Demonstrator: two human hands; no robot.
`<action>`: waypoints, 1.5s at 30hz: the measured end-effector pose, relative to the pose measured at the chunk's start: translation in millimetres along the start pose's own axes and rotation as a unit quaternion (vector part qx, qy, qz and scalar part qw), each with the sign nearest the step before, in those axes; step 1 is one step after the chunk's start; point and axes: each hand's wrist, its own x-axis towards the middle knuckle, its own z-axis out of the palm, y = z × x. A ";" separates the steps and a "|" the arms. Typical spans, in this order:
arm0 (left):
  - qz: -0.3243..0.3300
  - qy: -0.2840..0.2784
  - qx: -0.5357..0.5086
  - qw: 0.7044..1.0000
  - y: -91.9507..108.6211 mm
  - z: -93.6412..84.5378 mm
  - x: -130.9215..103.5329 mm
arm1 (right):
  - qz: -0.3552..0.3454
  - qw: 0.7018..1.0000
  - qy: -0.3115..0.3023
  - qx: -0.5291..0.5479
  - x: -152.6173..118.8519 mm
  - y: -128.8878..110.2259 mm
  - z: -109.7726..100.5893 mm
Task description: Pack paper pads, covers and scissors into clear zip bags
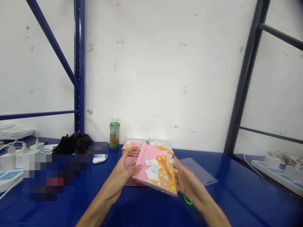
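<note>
A pink and orange booklet (155,168) with a white rabbit picture, in a clear sleeve, is tilted above the blue table. My left hand (123,168) grips its left edge, thumb on top. At its right edge is my right hand (188,179), fingers partly hidden behind the booklet. Behind lie stacks of similar packets (161,145), partly covered by the booklet. An empty-looking clear sleeve (197,170) lies flat to the right, partly behind my right hand. Below that hand a bright green curved object (187,200) shows.
A green-labelled bottle (114,134) stands by the wall. Left are a black bag (73,142), a white case (99,159) and power strips with chargers (9,173). Another power strip (279,171) sits at right, near a dark rack post (243,78).
</note>
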 end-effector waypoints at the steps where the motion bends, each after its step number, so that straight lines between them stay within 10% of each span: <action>1: 0.005 -0.004 0.010 1.000 -0.4 3.7 -1.5 | 0.005 1.000 -0.003 0.010 0.8 2.6 -0.5; 23: -0.134 -0.028 0.179 0.974 -20.1 5.1 5.9 | -0.028 0.998 0.011 -0.054 -5.9 -7.3 -8.8; 32: -0.177 -0.085 0.149 0.969 -11.5 -25.9 5.9 | -0.082 0.936 0.203 -0.276 -13.2 -38.8 -82.7; 38: -0.167 -0.088 0.143 0.972 -21.0 -38.1 12.0 | -0.075 0.834 0.403 -0.368 -19.0 -50.1 -135.2; 42: -0.163 -0.097 0.130 0.973 -17.4 -35.1 10.3 | -0.134 0.777 0.464 -0.403 -20.8 -51.8 -121.1; 45: -0.155 -0.103 0.116 0.976 -13.0 -30.2 7.7 | -0.142 0.829 0.375 -0.390 -22.9 -48.5 -85.5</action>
